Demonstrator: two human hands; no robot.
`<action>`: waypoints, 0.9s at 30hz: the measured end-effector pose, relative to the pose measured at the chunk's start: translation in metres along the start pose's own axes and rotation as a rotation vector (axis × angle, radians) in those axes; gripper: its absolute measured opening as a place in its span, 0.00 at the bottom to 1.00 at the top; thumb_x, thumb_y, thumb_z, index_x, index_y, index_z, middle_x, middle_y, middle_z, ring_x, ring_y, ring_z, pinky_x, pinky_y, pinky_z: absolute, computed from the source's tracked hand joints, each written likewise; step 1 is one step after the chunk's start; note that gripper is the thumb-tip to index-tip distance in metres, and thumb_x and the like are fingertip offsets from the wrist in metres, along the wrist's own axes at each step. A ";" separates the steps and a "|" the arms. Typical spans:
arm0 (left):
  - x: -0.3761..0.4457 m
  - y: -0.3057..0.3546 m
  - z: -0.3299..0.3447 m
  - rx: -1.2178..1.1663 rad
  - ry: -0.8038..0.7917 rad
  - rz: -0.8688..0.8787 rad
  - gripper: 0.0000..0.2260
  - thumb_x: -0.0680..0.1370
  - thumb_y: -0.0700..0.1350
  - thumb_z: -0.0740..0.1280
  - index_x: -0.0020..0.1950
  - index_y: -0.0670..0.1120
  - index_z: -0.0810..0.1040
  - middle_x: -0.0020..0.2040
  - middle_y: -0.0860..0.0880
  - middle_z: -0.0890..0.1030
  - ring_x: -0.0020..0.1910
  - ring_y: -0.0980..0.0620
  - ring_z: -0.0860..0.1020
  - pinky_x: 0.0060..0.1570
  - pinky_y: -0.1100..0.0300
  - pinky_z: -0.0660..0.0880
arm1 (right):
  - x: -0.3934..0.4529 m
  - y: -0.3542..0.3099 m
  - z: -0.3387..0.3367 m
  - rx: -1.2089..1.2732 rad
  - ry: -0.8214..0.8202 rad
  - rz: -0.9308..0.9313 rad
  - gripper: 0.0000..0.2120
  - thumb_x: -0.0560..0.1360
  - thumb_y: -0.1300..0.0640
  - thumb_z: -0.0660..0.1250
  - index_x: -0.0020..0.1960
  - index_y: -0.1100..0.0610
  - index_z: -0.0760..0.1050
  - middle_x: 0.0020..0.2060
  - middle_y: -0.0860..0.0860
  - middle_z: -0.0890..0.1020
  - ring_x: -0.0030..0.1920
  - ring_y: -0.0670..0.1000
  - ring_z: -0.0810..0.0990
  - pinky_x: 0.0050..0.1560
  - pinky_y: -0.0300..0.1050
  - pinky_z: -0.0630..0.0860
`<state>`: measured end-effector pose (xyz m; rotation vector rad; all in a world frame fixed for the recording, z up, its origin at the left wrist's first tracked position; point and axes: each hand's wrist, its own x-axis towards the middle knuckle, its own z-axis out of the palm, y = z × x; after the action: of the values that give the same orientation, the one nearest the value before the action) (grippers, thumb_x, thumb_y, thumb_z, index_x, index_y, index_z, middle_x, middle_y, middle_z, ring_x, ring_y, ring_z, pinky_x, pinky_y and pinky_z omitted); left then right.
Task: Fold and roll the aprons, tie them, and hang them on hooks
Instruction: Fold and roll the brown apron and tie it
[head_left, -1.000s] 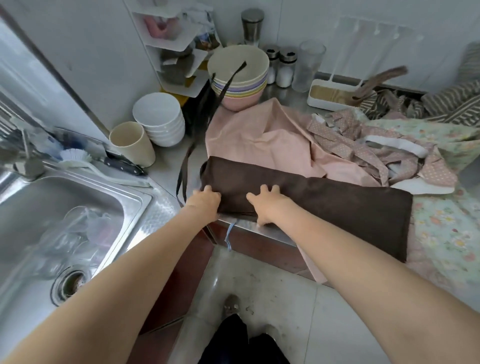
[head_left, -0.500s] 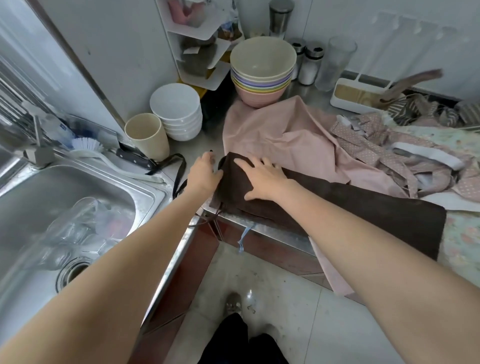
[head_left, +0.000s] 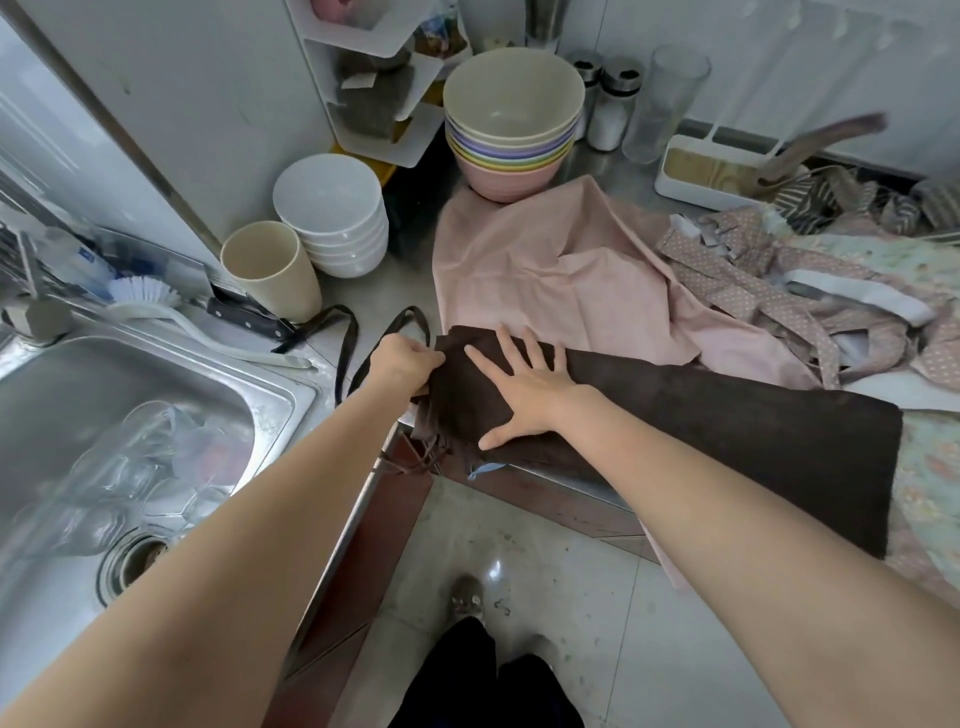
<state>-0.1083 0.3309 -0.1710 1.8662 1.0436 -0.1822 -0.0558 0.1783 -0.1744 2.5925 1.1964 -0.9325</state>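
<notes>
Since a second ago my left hand (head_left: 405, 361) went from pressing to gripping the brown apron (head_left: 675, 415) end beside the sink (head_left: 156, 395); right hand (head_left: 524, 387) stayed flat, so rolling looked ready.

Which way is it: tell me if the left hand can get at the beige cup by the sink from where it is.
Probably yes. The left hand grips the brown apron's end, and the beige cup stands beyond it, with only the dark straps lying flat between. It must let go first.

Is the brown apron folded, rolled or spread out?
Folded, not yet rolled: the brown apron lies as a long flat band. The right hand presses it flat; the left hand grips its end.
</notes>
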 end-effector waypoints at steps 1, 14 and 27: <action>0.000 0.002 0.000 -0.015 -0.027 -0.043 0.07 0.76 0.39 0.68 0.46 0.35 0.78 0.42 0.40 0.77 0.36 0.45 0.77 0.46 0.51 0.80 | 0.001 0.000 0.000 -0.002 -0.005 0.008 0.56 0.66 0.33 0.68 0.74 0.44 0.29 0.73 0.55 0.29 0.73 0.63 0.30 0.68 0.69 0.37; 0.014 0.030 -0.001 0.086 -0.107 0.007 0.13 0.75 0.51 0.68 0.44 0.41 0.78 0.44 0.42 0.78 0.43 0.44 0.77 0.51 0.52 0.78 | 0.026 -0.004 -0.038 0.577 0.311 -0.016 0.17 0.80 0.59 0.56 0.68 0.55 0.71 0.66 0.53 0.72 0.65 0.55 0.70 0.66 0.49 0.67; 0.019 0.042 -0.010 0.247 -0.015 0.472 0.08 0.77 0.44 0.66 0.51 0.41 0.81 0.43 0.48 0.79 0.41 0.52 0.75 0.41 0.62 0.70 | 0.041 0.012 -0.074 0.967 0.195 0.169 0.15 0.75 0.55 0.67 0.60 0.59 0.74 0.55 0.56 0.78 0.54 0.54 0.76 0.53 0.43 0.71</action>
<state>-0.0694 0.3425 -0.1474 2.2759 0.5635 -0.0465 0.0081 0.2237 -0.1413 3.4960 0.5832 -1.5237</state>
